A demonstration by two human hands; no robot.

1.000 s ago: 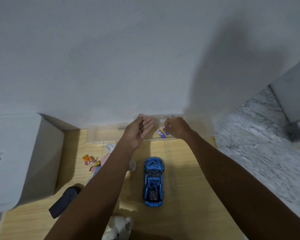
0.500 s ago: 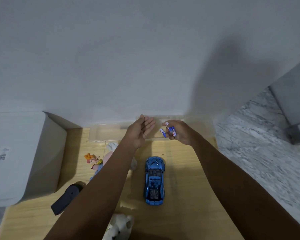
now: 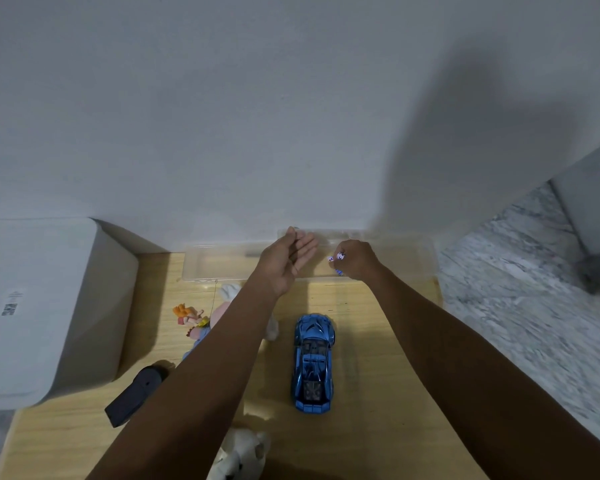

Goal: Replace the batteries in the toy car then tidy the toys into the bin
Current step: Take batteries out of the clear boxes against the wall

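Observation:
A shiny blue toy car (image 3: 313, 363) lies on the wooden table, nose pointing to the wall. Behind it a clear plastic tray (image 3: 222, 263) runs along the wall. My right hand (image 3: 357, 259) hovers over the tray and pinches small blue-and-white batteries (image 3: 336, 261) in its curled fingers. My left hand (image 3: 288, 259) is held beside it, palm turned toward the right hand, fingers straight and relaxed, holding nothing.
A white bin (image 3: 39, 306) stands at the left. A small orange-haired doll (image 3: 189, 318), a pink and white soft toy (image 3: 229, 299), a black remote-like object (image 3: 136, 393) and a white plush (image 3: 243, 455) lie on the table. Marble floor (image 3: 520, 306) lies to the right.
My right hand lifted the batteries off the tray floor, turned them up toward the left palm, then curled back over them. The left hand barely moved.

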